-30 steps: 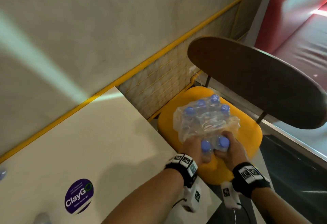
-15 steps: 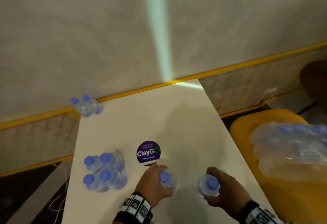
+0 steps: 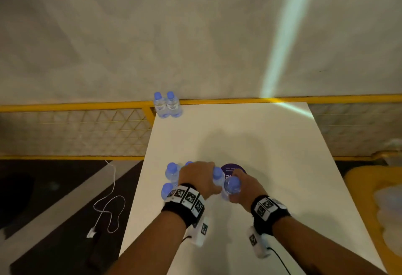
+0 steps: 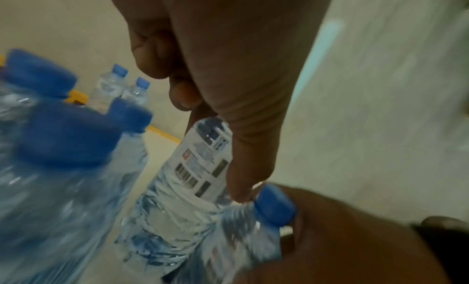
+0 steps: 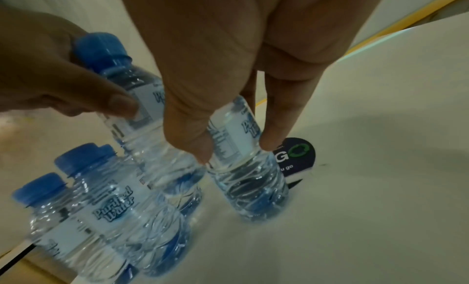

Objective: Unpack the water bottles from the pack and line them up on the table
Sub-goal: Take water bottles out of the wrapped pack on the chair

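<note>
On the white table [image 3: 272,144] my left hand [image 3: 199,179] grips a small clear water bottle [image 3: 217,173] with a blue cap, right beside a cluster of several standing bottles [image 3: 171,171]. My right hand [image 3: 241,189] grips a second bottle [image 3: 232,184] next to it. In the right wrist view my right fingers [image 5: 200,145] pinch that bottle [image 5: 241,154] at its label, base low on the table, while the left-hand bottle [image 5: 132,99] leans. Two more bottles [image 3: 166,104] stand at the far left corner. The torn plastic pack [image 3: 389,214] lies at the right edge.
A yellow chair seat [image 3: 359,179] under the pack stands right of the table. A round purple sticker [image 3: 233,169] lies just beyond my hands. A yellow mesh railing [image 3: 76,131] runs left of the table, and a white cable [image 3: 108,211] trails on the dark floor.
Both hands lifted a bottle each out of the pack on the chair and carried them left over the table to the cluster by the sticker.
</note>
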Motion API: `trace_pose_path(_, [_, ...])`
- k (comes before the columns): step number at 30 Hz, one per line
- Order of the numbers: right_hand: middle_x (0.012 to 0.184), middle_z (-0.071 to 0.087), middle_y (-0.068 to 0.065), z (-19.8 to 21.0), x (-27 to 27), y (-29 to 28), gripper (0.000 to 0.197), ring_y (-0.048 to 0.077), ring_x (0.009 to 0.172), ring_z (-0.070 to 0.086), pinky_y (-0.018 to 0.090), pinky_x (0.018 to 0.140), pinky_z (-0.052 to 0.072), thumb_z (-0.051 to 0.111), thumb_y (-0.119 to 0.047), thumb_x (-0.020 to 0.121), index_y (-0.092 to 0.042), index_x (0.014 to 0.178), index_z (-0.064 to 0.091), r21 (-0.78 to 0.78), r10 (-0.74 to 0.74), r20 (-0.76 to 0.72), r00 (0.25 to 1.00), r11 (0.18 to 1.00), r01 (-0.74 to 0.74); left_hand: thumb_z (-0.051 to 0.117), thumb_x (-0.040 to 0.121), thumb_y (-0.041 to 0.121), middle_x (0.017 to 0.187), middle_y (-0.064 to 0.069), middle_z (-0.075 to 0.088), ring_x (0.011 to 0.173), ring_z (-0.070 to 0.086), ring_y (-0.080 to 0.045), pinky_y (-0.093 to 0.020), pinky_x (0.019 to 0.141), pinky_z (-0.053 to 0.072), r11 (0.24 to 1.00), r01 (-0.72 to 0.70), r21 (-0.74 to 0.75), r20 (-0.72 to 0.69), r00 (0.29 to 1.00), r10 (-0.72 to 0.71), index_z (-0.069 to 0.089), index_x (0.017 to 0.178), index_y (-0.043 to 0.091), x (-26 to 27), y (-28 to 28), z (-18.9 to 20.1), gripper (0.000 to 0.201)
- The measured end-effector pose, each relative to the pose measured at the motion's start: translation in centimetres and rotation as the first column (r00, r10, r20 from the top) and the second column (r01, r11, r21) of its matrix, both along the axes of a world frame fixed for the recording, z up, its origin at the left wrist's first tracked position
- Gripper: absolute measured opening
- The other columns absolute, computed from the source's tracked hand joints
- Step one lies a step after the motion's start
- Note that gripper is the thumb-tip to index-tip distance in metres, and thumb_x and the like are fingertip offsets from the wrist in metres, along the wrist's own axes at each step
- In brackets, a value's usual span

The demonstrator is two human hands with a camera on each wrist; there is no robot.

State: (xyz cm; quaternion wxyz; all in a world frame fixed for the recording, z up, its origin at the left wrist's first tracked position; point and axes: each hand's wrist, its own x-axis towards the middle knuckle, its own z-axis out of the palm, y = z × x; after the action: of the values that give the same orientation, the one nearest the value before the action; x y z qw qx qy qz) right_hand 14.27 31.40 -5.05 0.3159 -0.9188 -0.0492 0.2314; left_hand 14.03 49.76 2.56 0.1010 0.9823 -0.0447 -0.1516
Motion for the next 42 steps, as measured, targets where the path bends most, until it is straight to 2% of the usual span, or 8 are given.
trace_pose_path(4, [0.089,0.062,-0.014,-0.2,-0.5,0.1,0.053,0.017,0.078,0.062,0.030,0.070,0.051,0.071,-0.044,0.053,-0.035,0.098,0.046,0.052,0.042,0.003,0.999,0.998,-0.042,0.067,0.063,0.062,0.095,0.002,0.048,0.083,0.047,-0.028,-0.040,0.082,0.042,0.998,-0.049,0.031,-0.011,0.999,0.049,0.057,0.102,0.039,2.2,1.3,-0.2,0.047])
trace_pose_path(9, [0.102,0.063,-0.016,-1.1,-1.4,2.6,0.065,0.007,0.089,0.064,0.030,0.081,0.055,0.080,-0.042,0.054,-0.041,0.110,0.046,0.108,0.042,-0.039,0.998,0.993,-0.038,0.075,0.064,0.048,0.083,0.013,0.051,0.088,0.054,-0.022,-0.043,0.090,0.042,0.999,0.016,0.041,-0.122,0.992,-0.010,0.059,0.105,0.038,3.4,2.4,-1.6,0.045])
trace_pose_path(14, [0.092,0.059,-0.013,-1.6,-2.1,4.3,0.054,0.003,0.077,0.060,0.019,0.063,0.043,0.082,-0.031,0.061,-0.034,0.099,0.045,0.120,0.000,-0.058,0.998,0.993,0.007,0.078,0.069,0.039,0.094,0.007,0.058,0.083,0.059,-0.022,-0.036,0.081,0.051,0.997,0.069,0.030,-0.254,0.965,-0.059,0.060,0.107,0.034,4.0,3.4,-1.8,0.042])
trace_pose_path(22, [0.096,0.062,-0.015,-1.9,-2.7,5.8,0.062,0.004,0.083,0.064,0.031,0.074,0.058,0.083,-0.045,0.058,-0.038,0.109,0.048,0.185,-0.011,-0.077,0.997,0.982,0.025,0.068,0.062,0.033,0.088,0.005,0.060,0.071,0.060,-0.019,-0.034,0.068,0.052,0.990,0.114,0.079,-0.269,0.959,-0.089,0.051,0.090,0.034,3.8,3.4,-1.7,0.033])
trace_pose_path(27, [0.121,0.051,-0.008,-2.1,-3.1,4.0,0.087,0.015,0.105,0.057,0.031,0.089,0.050,0.084,-0.049,0.060,-0.025,0.130,0.038,0.152,-0.035,-0.062,0.997,0.987,0.044,0.066,0.070,0.029,0.135,0.002,0.057,0.123,0.053,-0.029,-0.045,0.094,0.049,0.988,0.133,0.082,-0.278,0.955,-0.105,0.030,0.149,0.039,3.7,3.8,-1.2,0.088])
trace_pose_path(30, [0.122,0.050,-0.007,-1.6,-3.5,1.3,0.080,0.014,0.103,0.057,0.030,0.089,0.053,0.082,-0.047,0.064,-0.026,0.129,0.041,0.140,-0.056,-0.072,0.996,0.988,0.066,0.066,0.076,0.037,0.140,0.003,0.053,0.125,0.049,-0.028,-0.046,0.098,0.047,0.987,0.137,0.087,-0.199,0.973,-0.118,0.026,0.153,0.036,3.3,2.8,0.0,0.087])
trace_pose_path(35, [0.111,0.055,-0.011,-0.9,-6.4,-7.7,0.048,0.006,0.092,0.060,0.022,0.077,0.053,0.078,-0.041,0.073,-0.029,0.112,0.053,0.089,-0.110,-0.036,0.993,0.990,0.113,0.058,0.080,0.043,0.126,0.005,0.059,0.113,0.056,-0.025,-0.043,0.092,0.050,0.972,0.229,-0.058,-0.033,0.972,-0.232,0.051,0.134,0.033,1.6,-3.6,2.1,0.055])
trace_pose_path(42, [0.098,0.062,-0.014,0.0,-14.0,-24.9,0.021,0.000,0.082,0.064,0.014,0.065,0.048,0.076,-0.033,0.079,-0.034,0.090,0.058,0.007,-0.466,-0.069,0.882,0.884,0.467,0.063,0.087,0.040,0.123,0.006,0.067,0.111,0.062,-0.015,-0.035,0.097,0.052,0.789,0.445,-0.424,-0.119,0.836,-0.536,0.062,0.127,0.026,-2.2,-19.8,2.1,0.043])
